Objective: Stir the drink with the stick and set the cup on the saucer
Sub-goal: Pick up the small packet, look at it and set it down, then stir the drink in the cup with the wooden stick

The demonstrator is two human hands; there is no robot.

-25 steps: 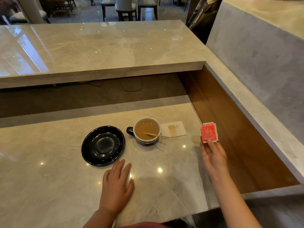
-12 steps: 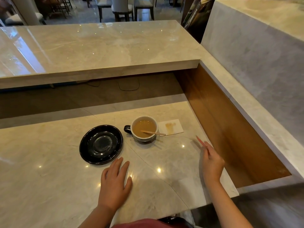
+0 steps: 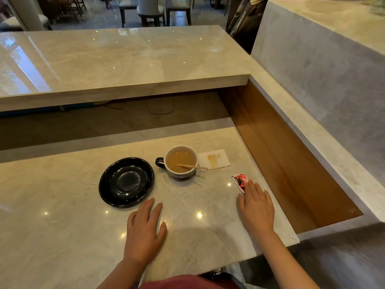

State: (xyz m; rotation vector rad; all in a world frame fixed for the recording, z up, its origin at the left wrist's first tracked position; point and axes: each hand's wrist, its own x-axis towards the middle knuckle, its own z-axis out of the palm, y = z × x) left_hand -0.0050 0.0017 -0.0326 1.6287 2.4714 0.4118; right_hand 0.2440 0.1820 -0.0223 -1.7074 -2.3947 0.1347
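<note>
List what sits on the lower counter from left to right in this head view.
Black saucer → left hand → cup with the stick → stained napkin → red packet → right hand.

We count one cup (image 3: 180, 161) of brown drink. It has one wooden stick (image 3: 192, 166) in it. We see one black saucer (image 3: 126, 182), one white napkin (image 3: 214, 159) with a brown spot, and one red packet (image 3: 240, 181). We count two hands: one left hand (image 3: 145, 230) and one right hand (image 3: 257, 208).
</note>
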